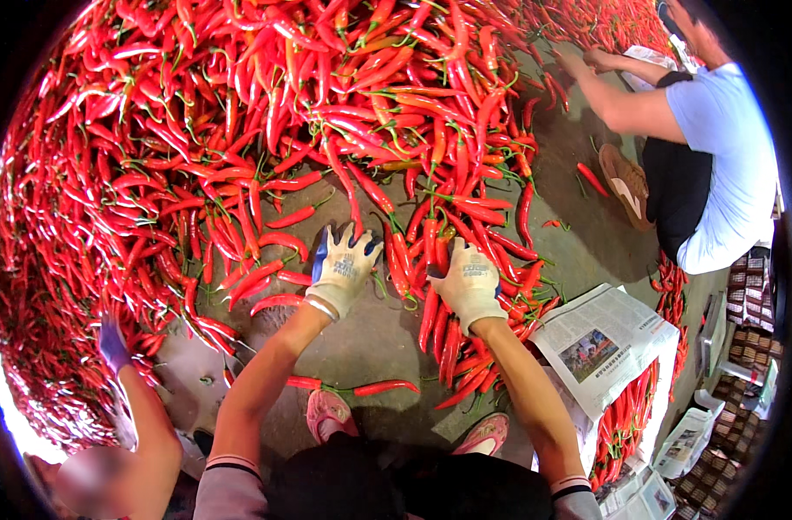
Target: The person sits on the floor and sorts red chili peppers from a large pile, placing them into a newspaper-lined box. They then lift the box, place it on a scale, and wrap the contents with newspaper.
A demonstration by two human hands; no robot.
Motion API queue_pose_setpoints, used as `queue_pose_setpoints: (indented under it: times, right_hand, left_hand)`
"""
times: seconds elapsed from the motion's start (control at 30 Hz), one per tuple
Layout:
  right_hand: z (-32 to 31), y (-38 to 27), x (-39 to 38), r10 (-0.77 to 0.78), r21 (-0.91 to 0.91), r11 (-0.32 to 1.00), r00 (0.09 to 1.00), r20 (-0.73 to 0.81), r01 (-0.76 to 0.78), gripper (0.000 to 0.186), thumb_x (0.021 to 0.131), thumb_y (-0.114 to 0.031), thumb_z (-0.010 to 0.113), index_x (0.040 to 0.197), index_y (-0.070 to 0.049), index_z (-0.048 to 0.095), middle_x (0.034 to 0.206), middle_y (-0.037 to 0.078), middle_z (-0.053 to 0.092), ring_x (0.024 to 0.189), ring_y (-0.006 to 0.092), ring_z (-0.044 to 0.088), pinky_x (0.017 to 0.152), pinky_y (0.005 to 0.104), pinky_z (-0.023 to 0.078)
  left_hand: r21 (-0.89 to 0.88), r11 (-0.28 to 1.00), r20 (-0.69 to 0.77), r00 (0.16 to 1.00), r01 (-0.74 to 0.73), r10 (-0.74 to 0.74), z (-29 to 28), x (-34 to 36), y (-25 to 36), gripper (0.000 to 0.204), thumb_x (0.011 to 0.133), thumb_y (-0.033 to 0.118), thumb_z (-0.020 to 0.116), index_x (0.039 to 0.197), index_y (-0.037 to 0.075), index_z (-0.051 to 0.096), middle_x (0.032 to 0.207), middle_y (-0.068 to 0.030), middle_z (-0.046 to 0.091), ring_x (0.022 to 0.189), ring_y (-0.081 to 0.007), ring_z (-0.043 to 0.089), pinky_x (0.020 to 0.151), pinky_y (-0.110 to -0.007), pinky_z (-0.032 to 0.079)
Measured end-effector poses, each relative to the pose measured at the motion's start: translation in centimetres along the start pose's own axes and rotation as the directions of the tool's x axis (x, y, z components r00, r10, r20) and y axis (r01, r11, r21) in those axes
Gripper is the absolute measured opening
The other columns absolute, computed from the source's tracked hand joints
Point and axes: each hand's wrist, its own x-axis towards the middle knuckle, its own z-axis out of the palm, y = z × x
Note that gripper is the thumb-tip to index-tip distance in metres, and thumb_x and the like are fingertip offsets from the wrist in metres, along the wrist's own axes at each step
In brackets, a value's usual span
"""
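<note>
Both of my hands wear off-white gloves with blue palms. My left hand (344, 270) is open, its fingers spread low over the floor, the fingertips close to a long red chili pepper (342, 184) at the pile's edge. My right hand (471, 282) rests palm down on a loose row of red chili peppers (448, 340), thumb and forefinger apart; its other fingers are partly hidden. Between the hands, several chilies (397, 260) with green stems lie side by side. In front rises a large heap of red chilies (240, 87).
At my right stands a container of chilies (625, 416) partly covered by newspaper (599, 342). A co-worker in a light blue shirt (725, 156) crouches at the far right. Another person's arm (144, 407) reaches in at lower left. Stray chilies (385, 387) lie by my pink shoes (331, 414).
</note>
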Motion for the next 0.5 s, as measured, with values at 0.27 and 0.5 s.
queue_pose_setpoints:
  times: [0.27,0.5]
  right_hand:
    - [0.3,0.6,0.5,0.052,0.281,0.96,0.983,-0.177,0.0,0.056,0.073,-0.037,0.072,0.11,0.001,0.055,0.091,0.018,0.066,0.084,0.0328,0.065,0.074,0.0421,0.052]
    - [0.4,-4.5,1.2,-0.038,0.24,0.969,0.997,-0.071,0.054,0.055,0.076,-0.034,0.07,0.114,0.002,0.052,0.093,0.023,0.066,0.088,0.0378,0.065,0.077,0.0465,0.051]
  left_hand:
    - [-0.202,0.966,-0.307,0.947,-0.161,0.093,0.3,-5.0,-2.9,0.041,0.072,0.017,0.068,0.112,0.011,0.06,0.116,-0.0118,0.058,0.114,-0.0325,0.053,0.1,-0.05,0.038]
    - [-0.982,0.16,-0.15,0.93,-0.101,-0.336,-0.3,-7.0,-1.7,0.035,0.082,0.001,0.064,0.115,0.0,0.053,0.102,-0.0125,0.059,0.085,-0.0244,0.061,0.075,-0.032,0.05]
